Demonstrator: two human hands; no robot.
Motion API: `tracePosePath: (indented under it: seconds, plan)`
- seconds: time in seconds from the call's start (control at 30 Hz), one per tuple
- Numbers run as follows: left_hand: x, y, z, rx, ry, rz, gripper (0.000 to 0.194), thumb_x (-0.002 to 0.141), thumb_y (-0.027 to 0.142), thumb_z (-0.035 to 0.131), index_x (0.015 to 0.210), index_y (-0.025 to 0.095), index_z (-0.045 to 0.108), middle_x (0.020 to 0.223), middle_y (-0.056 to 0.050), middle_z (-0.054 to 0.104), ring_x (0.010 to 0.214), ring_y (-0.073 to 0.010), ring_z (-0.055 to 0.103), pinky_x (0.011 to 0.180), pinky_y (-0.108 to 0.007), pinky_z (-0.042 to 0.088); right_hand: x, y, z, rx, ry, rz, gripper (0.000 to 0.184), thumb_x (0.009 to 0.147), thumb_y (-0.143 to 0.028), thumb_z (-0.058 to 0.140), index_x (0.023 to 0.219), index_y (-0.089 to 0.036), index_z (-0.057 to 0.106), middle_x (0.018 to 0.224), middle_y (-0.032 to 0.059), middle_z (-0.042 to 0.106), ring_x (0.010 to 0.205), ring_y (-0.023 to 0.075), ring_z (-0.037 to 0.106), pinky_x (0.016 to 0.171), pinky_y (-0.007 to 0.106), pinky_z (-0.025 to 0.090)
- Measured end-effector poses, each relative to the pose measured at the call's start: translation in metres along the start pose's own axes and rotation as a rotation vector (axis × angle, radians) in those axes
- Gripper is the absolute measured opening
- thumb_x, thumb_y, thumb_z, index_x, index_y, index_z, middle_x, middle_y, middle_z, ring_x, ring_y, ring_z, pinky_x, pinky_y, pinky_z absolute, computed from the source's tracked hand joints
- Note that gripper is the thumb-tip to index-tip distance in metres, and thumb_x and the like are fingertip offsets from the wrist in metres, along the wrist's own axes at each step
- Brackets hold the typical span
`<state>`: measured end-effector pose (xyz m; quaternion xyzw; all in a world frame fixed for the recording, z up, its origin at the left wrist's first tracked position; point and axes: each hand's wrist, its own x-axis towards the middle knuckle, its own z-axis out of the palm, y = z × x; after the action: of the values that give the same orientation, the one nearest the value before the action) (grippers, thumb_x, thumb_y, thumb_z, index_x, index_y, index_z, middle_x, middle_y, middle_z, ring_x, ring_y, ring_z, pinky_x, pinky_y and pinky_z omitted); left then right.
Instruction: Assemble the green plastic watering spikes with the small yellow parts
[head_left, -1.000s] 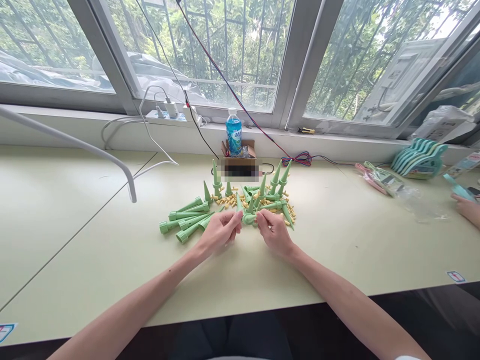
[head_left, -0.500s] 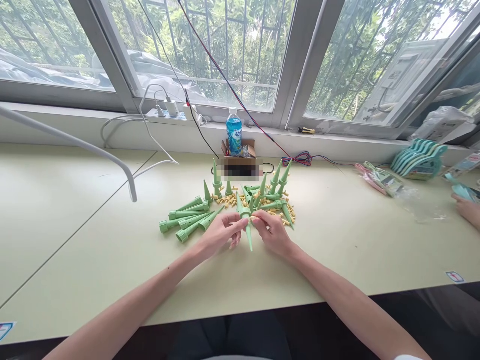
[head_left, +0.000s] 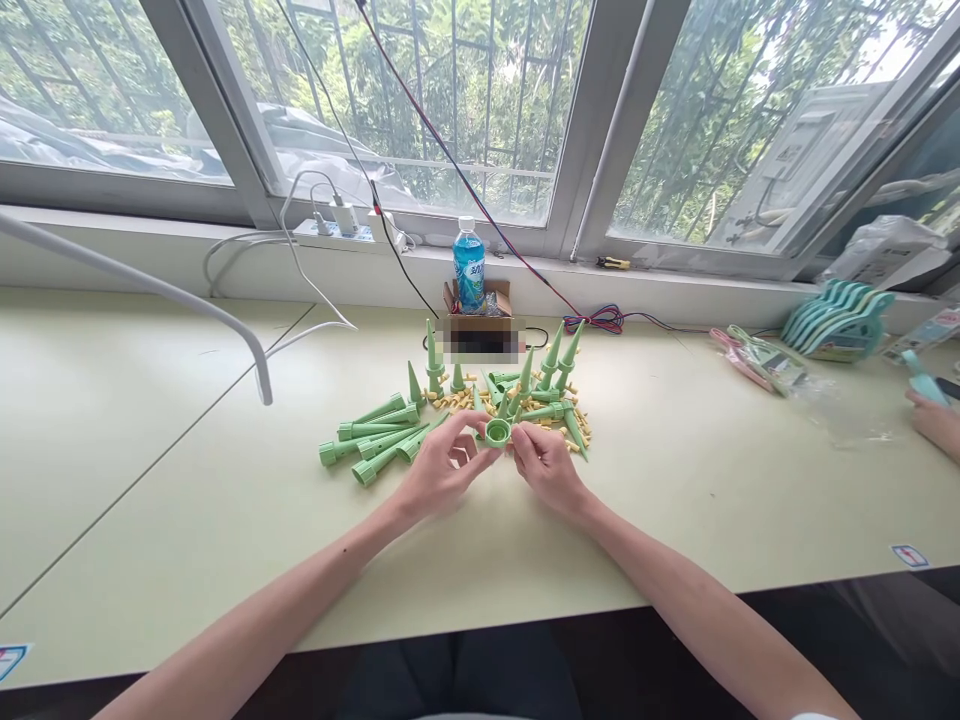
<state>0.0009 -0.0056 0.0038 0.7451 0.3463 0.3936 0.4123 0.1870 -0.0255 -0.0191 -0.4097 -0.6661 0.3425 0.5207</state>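
My left hand [head_left: 448, 462] has thumb and fingers round a green plastic watering spike [head_left: 497, 433], whose round open end now faces me. Its pointed end is turned away out of sight. At the right side of that spike my right hand [head_left: 547, 465] is closed in a pinch on a small yellow valve, which the fingertips mostly hide. Just beyond my hands lie many loose yellow valves [head_left: 455, 401] among upright spikes [head_left: 551, 352]. Several more spikes [head_left: 382, 446] lie on their sides to the left of my left hand.
Behind the pile stand a small cardboard box [head_left: 499, 300] and a blue bottle [head_left: 469, 268]. Coiled cable [head_left: 604, 318] lies to their right. Teal plastic pieces [head_left: 836, 320] stand farther right, near another person's hand [head_left: 934, 415]. A white curved tube [head_left: 187, 290] reaches in from the left.
The held spike has been turned: its tip pointed down toward me before, and now its open end faces me. My left fingers have shifted up round it; my right hand stays close beside it.
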Motion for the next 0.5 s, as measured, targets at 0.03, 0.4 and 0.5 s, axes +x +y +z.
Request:
tracePosePath:
  seconds: [0.03,0.4,0.5]
  plan:
    - [0.0,0.0009,-0.0002,-0.02,0.016,-0.007,0.03,0.09,0.041,0.064,0.108,0.019,0.056,0.098,-0.003,0.058,0.061,-0.0079,0.056,0.054,-0.021,0.05,0.0,0.0003,-0.0001,-0.003,0.016,-0.013,0.041,0.103,-0.046,0.042,0.074,-0.019,0.053,0.05,-0.0059,0.038,0.042,0.0093,0.035,0.043,0.024,0.029]
    - [0.0027,0.0102,-0.0039,-0.286,-0.162,-0.278,0.072,0.093,0.071,0.036,0.068,0.009,0.065,0.063,-0.005,0.059,0.041,-0.0076,0.046,0.044,-0.023,0.038,0.0014,-0.0067,-0.0033,-0.181,0.051,-0.255,0.03,0.102,-0.036,0.045,0.084,-0.018,0.06,0.06,-0.0023,0.051,0.05,0.0104,0.042,0.05,0.023,0.035]
    - [0.0046,0.0083,-0.0055,-0.373,-0.192,-0.316,0.065,0.09,0.07,0.046,0.072,0.01,0.065,0.066,-0.005,0.06,0.044,-0.0086,0.049,0.044,-0.023,0.039,0.0013,-0.0078,-0.0031,-0.19,0.02,-0.27,0.032,0.102,-0.037,0.045,0.085,-0.017,0.062,0.063,-0.0004,0.055,0.053,0.0107,0.043,0.051,0.024,0.035]
